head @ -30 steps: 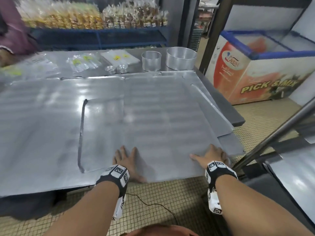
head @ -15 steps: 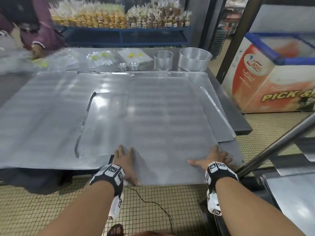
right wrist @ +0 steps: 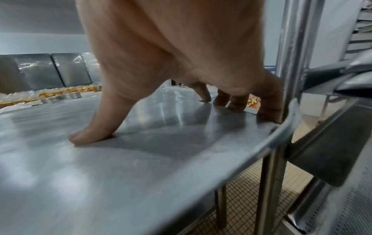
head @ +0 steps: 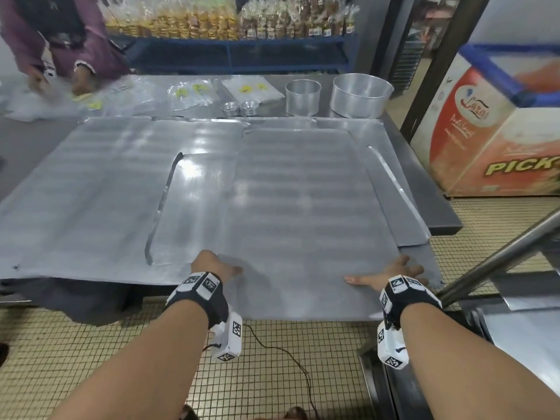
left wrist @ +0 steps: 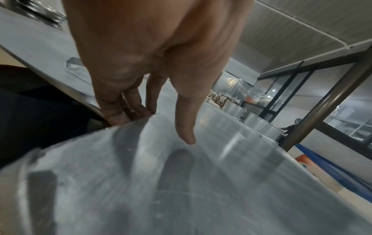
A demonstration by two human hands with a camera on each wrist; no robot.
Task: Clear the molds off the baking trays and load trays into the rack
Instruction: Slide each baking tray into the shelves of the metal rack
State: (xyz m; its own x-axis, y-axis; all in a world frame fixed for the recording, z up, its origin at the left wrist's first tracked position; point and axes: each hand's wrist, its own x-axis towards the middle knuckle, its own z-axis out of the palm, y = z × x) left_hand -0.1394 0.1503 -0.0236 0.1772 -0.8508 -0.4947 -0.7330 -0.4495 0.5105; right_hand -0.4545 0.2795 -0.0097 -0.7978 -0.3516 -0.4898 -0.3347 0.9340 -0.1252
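Note:
The top baking tray (head: 303, 213), a large flat metal sheet, lies over other trays and overhangs the table's near edge. My left hand (head: 216, 266) grips its near left edge. In the left wrist view, the fingers (left wrist: 124, 109) curl under the edge and the thumb (left wrist: 185, 127) lies above the tray (left wrist: 201, 182). My right hand (head: 391, 275) holds the near right corner. There the thumb (right wrist: 94, 130) presses on the tray (right wrist: 120, 174) and the fingers (right wrist: 231, 101) bend down over its right edge. Two round tin molds (head: 303, 97) (head: 360, 95) and small fluted molds (head: 241, 108) stand behind the trays.
More trays lie beneath: one on the left (head: 91, 192), a shiny one (head: 197, 207) and one on the right (head: 400, 201). The rack's steel post (head: 500, 256) and loaded trays (head: 530, 328) are close at my right. A person in purple (head: 60, 40) works over plastic bags (head: 188, 93) at the back left. A freezer chest (head: 500, 131) stands to the right.
The top tray has slid toward me and overhangs the table further. My left fingers went from flat on top to curled round its left edge. My right hand shifted to the right edge.

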